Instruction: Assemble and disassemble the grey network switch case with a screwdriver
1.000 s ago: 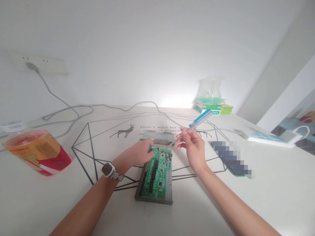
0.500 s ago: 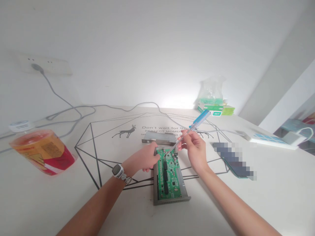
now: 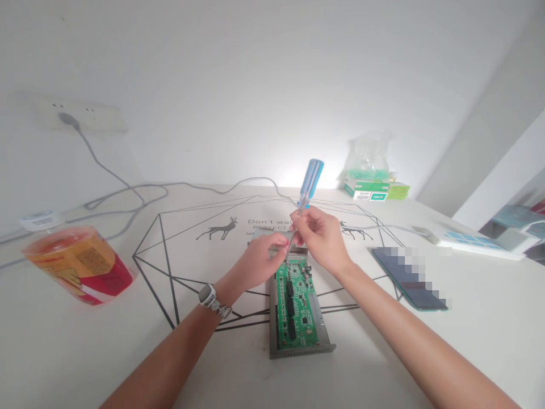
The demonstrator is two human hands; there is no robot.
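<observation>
A green circuit board point(image 3: 304, 318) lies in a grey metal tray point(image 3: 321, 326) on the white table. My right hand point(image 3: 321, 236) is closed on the shaft of a screwdriver point(image 3: 312, 179) with a clear blue handle, which stands nearly upright with its tip pointing down at the board's far end. Beside the shaft, my left hand point(image 3: 261, 258) has its thumb and fingers curled together above the board's far left corner; whatever they pinch is too small to make out. Behind both hands is a grey metal plate point(image 3: 264, 232), partly hidden.
On the left stands a red and orange container point(image 3: 85, 264) near a white-capped bottle point(image 3: 40, 220). A phone point(image 3: 409, 278) lies on the right. Farther back are green boxes point(image 3: 366, 189), a white power strip point(image 3: 472, 241) and a grey cable point(image 3: 251, 179).
The screwdriver has swung from a slant to nearly upright, and my right hand has moved left. My left hand has shifted from the tray's edge up to the shaft.
</observation>
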